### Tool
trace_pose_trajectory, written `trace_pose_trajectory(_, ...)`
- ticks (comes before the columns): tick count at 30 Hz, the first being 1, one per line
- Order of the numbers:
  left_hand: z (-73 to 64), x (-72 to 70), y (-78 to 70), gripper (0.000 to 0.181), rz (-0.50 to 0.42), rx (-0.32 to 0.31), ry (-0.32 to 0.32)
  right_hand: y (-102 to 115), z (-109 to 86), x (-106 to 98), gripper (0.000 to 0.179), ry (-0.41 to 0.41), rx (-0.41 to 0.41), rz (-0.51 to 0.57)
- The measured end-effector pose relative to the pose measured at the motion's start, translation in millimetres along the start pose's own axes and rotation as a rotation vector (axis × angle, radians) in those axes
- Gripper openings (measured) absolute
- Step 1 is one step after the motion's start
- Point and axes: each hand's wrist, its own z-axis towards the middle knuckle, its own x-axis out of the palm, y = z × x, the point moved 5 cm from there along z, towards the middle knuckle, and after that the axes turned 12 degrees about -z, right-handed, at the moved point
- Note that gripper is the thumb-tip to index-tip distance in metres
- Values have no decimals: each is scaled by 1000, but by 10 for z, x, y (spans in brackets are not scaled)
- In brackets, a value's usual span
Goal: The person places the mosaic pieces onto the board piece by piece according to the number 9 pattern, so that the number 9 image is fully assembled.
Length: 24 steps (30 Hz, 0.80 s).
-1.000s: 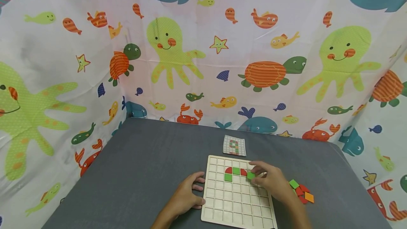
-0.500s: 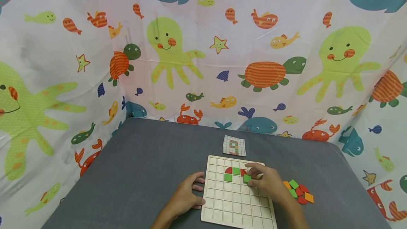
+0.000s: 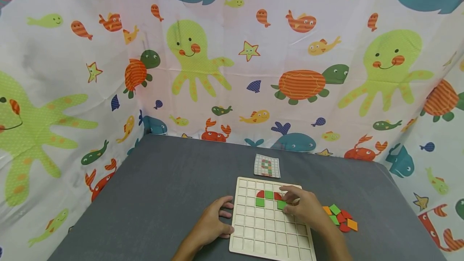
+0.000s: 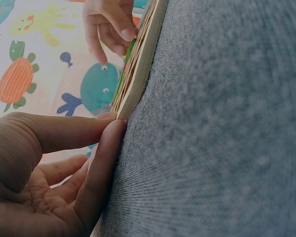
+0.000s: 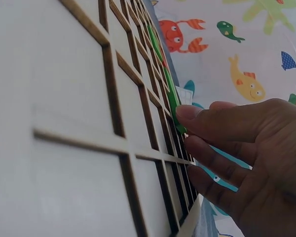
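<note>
a green tile (image 3: 280, 205) is on the grid board (image 3: 259, 235) beside a red piece (image 3: 277, 196), pinched in the right hand's (image 3: 303, 205) narrow grip; the left hand (image 3: 212, 220) pinches the board's edge. loose tiles (image 3: 341, 218) and a patterned card (image 3: 267, 166) lie nearby on the desk (image 3: 181, 180).

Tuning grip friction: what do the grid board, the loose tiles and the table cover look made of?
Grid board: likely wood, matte; pale tan, brown-edged ribs.
Loose tiles: painted wood or plastic, can't tell; flat, evenly coloured.
Table cover: probably woven cloth, matte; fine ribbed texture in the left wrist view.
</note>
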Motion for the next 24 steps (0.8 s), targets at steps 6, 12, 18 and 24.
trace_pose_trajectory(6, -2, -1, -1, 94, 3, 7, 0, -35, -1, -9, 63, 2, 24, -11)
trace_pose_trajectory(12, -5, -1, -6, 94, 8, 16, -2, -26, 4, 1, 61, 4, 9, 3)
trace_pose_trajectory(18, -4, -2, -6, 94, 4, 11, -4, -2, 9, 12, 61, 2, 8, -3)
trace_pose_trajectory(24, -2, -1, 0, 94, 4, 9, -6, 1, -2, 12, 59, 10, -7, -5)
